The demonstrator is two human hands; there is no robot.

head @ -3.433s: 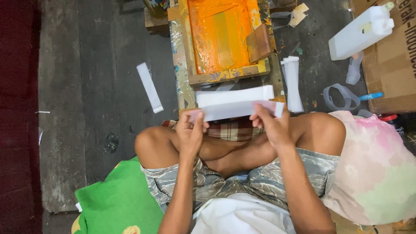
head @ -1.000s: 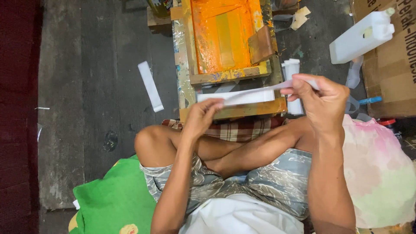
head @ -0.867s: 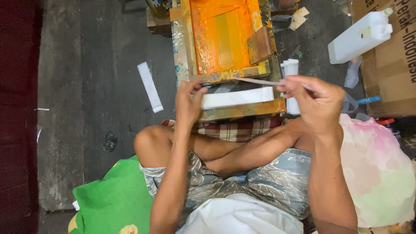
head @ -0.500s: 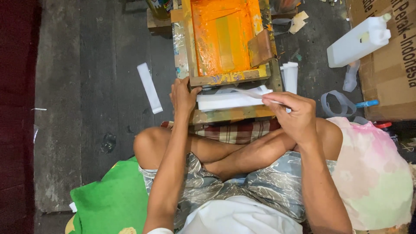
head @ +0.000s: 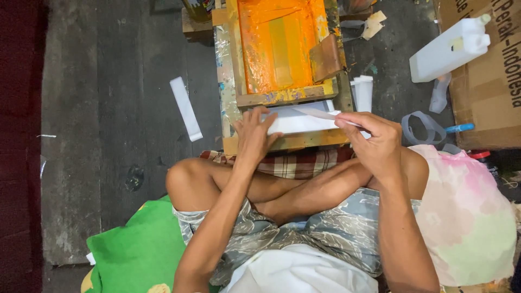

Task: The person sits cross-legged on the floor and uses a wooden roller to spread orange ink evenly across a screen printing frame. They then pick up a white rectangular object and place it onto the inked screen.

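Orange ink coats the big wooden-framed printing screen (head: 282,49) that lies flat on the low wooden table (head: 287,142) in front of your crossed legs, and it looks the same as it did a few seconds back; what has changed is lower down, at the table's near edge. Earlier you held the white paper strips up over your lap with both hands. Now the stack of white paper strips (head: 298,120) rests on the table just below the screen's frame, touching its lower rail or very near it. Your left hand (head: 255,133) has come down flat, fingers spread, pressing on the left end of that stack. Your right hand (head: 374,138) has drawn back a little from where it was a second ago and is closed in a pinch on the right end of a single thin white strip (head: 320,113), which lifts at a slant off the top of the pile. So, as I read it, the stack is now parked and steadied, and one sheet is being peeled away from the rest. Around you, a green cushion (head: 138,249) lies by your left knee, a pale pink-and-green plastic bag (head: 467,217) bulges by your right, and a brown cardboard box (head: 488,70) stands beyond it with a white plastic jerrycan (head: 448,49) lying beside it. One loose white paper strip (head: 185,108) lies on the dark floor (head: 108,108), well apart to the left of the table, unmoved.
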